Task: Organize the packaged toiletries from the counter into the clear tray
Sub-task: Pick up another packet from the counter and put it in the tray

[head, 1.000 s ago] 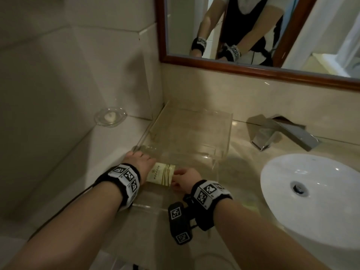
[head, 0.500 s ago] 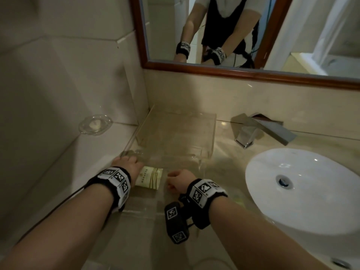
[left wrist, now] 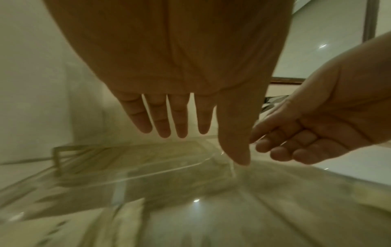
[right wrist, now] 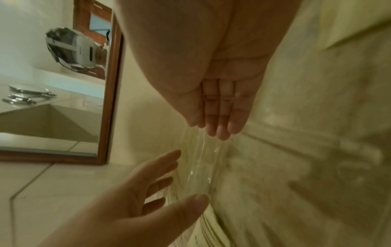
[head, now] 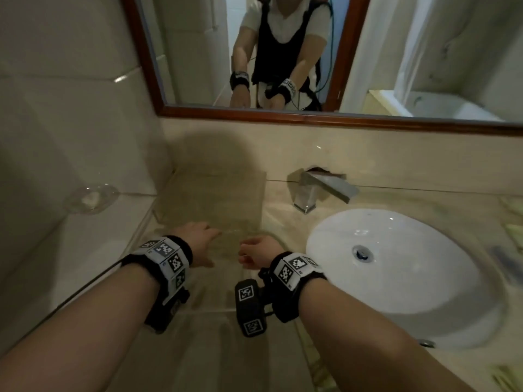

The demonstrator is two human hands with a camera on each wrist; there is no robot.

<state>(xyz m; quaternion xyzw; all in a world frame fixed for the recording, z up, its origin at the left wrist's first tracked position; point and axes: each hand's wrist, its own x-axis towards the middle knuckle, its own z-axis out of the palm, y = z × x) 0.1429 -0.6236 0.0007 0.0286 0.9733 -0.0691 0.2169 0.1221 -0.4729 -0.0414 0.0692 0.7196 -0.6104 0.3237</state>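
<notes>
The clear tray (head: pixel 215 199) stands on the counter against the corner of the wall, and no package shows in it. My left hand (head: pixel 198 239) hovers at its near edge with straight, spread fingers (left wrist: pixel 169 120) and holds nothing. My right hand (head: pixel 256 251) hangs beside it, just right of the tray's near corner, its fingers (right wrist: pixel 217 117) relaxed and empty. The left wrist view shows the tray (left wrist: pixel 131 160) below the fingertips and the right hand (left wrist: pixel 296 138) alongside. A pale blurred shape (left wrist: pixel 125 215) lies on the counter near the camera; I cannot tell what it is.
A white basin (head: pixel 396 273) fills the counter's right half, with a chrome faucet (head: pixel 319 190) behind it. A glass soap dish (head: pixel 90 198) sits on the ledge at the left. The wood-framed mirror (head: pixel 283 117) hangs above. Blurred greenish items (head: pixel 512 233) lie at the far right.
The cream packet that lay between my hands is out of sight. Both hands have left it and opened, and the left has moved forward to the tray's edge. The head view has tilted up.
</notes>
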